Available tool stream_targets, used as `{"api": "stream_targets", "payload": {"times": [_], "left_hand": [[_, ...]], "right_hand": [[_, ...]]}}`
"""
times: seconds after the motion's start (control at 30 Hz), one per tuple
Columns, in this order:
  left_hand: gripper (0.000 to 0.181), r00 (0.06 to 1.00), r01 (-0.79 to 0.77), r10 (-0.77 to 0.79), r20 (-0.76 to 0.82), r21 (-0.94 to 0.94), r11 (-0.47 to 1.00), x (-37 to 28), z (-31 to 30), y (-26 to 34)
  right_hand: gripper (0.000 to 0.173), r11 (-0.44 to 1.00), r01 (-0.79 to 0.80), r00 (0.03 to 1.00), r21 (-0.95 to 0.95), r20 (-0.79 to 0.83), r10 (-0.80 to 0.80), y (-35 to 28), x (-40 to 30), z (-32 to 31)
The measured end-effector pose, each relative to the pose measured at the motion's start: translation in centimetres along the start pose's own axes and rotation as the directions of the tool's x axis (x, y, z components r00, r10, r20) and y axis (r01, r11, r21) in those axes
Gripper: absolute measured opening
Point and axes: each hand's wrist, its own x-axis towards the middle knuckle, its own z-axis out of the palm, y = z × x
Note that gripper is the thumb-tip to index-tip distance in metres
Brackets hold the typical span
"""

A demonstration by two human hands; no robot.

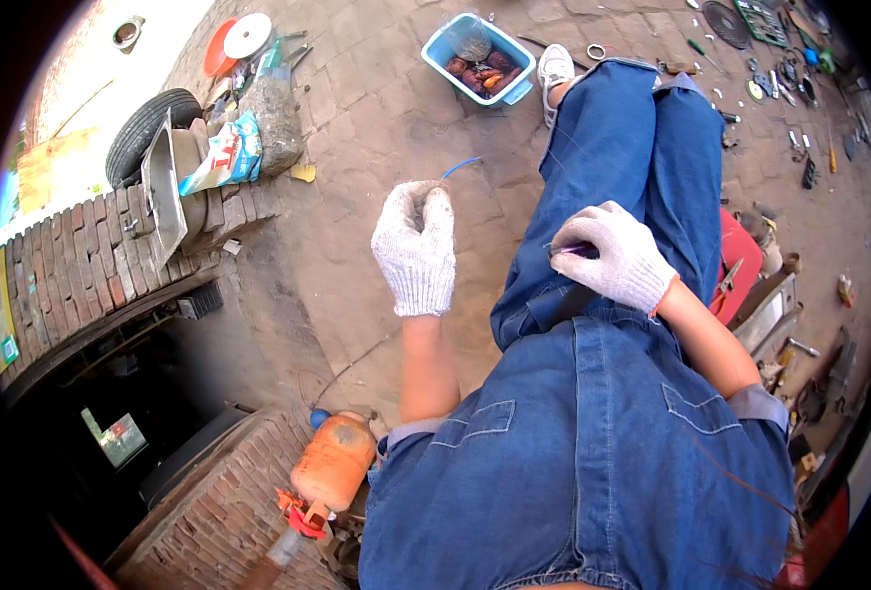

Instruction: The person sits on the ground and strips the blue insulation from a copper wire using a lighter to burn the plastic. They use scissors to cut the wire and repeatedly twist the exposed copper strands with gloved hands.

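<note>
My left hand (pixel 415 247), in a white knitted glove, is raised over the paving with fingertips pinched on a thin blue wire (pixel 461 167). The wire's free end curves out to the right. My right hand (pixel 612 254), gloved the same way, is curled above my thigh around something thin and purplish (pixel 574 250), mostly hidden by the fingers. A dark strip (pixel 570 304) lies below that hand on the blue denim. Whether anything joins the two hands cannot be told.
Ahead stands a blue plastic basin (pixel 524 88) with reddish-brown items. A tyre (pixel 148 133), a metal sink (pixel 164 192) and a brick wall are at left; an orange tank (pixel 334 461) stands lower left. Pliers (pixel 728 284) rest on a red seat (pixel 741 247). Tools litter the right.
</note>
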Motion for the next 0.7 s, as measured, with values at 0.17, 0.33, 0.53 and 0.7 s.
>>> {"api": "stream_targets", "payload": {"times": [0.17, 0.33, 0.53, 0.7], "left_hand": [[0.008, 0.985, -0.035, 0.026, 0.169, 0.049, 0.998, -0.5, 0.2, 1.1], [0.008, 0.966, -0.023, 0.033, 0.255, -0.042, 0.999, -1.5, 0.5, 2.9], [0.011, 0.942, -0.012, 0.029, 0.334, -0.054, 0.998, -1.5, 0.0, 2.8], [0.012, 0.932, 0.085, -0.051, 0.359, -0.077, 0.993, -1.5, 0.1, 3.3]], "right_hand": [[0.022, 0.971, 0.223, 0.922, -0.090, -0.303, -0.240, -2.9, 0.9, -3.5], [0.023, 0.830, 0.501, 0.721, -0.246, -0.412, -0.557, -3.8, 6.0, -1.4], [0.010, 0.857, 0.484, 0.759, -0.177, -0.402, -0.512, -3.6, 6.4, -0.6], [0.010, 0.875, 0.470, 0.788, -0.111, -0.393, -0.473, -3.1, 6.3, -0.9]]}}
